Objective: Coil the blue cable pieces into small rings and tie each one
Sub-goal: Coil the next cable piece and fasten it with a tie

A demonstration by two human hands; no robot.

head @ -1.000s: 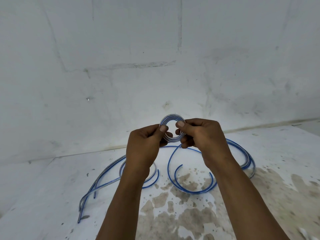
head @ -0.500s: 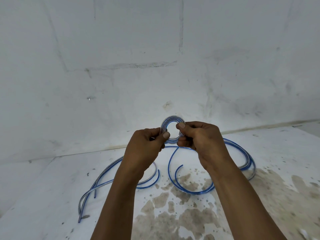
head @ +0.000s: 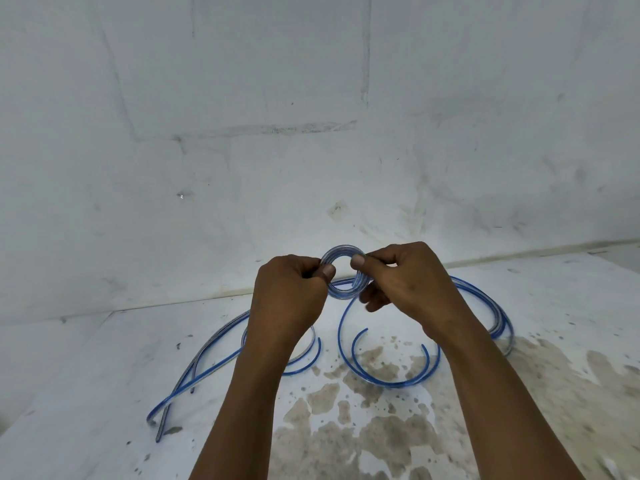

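Both hands pinch one small blue cable ring (head: pixel 343 271) at mid-frame. The left hand (head: pixel 289 299) clamps its left edge, the right hand (head: pixel 408 282) its right. Loose blue cable pieces (head: pixel 388 377) lie below on the floor (head: pixel 104 393).

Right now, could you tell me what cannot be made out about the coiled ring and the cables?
Head view only:
- Whether the coiled ring is tied: the left hand and right hand cover both its sides.
- Its loose end: hidden by the fingers.
- The count of loose cable pieces on the floor: both forearms cross them.
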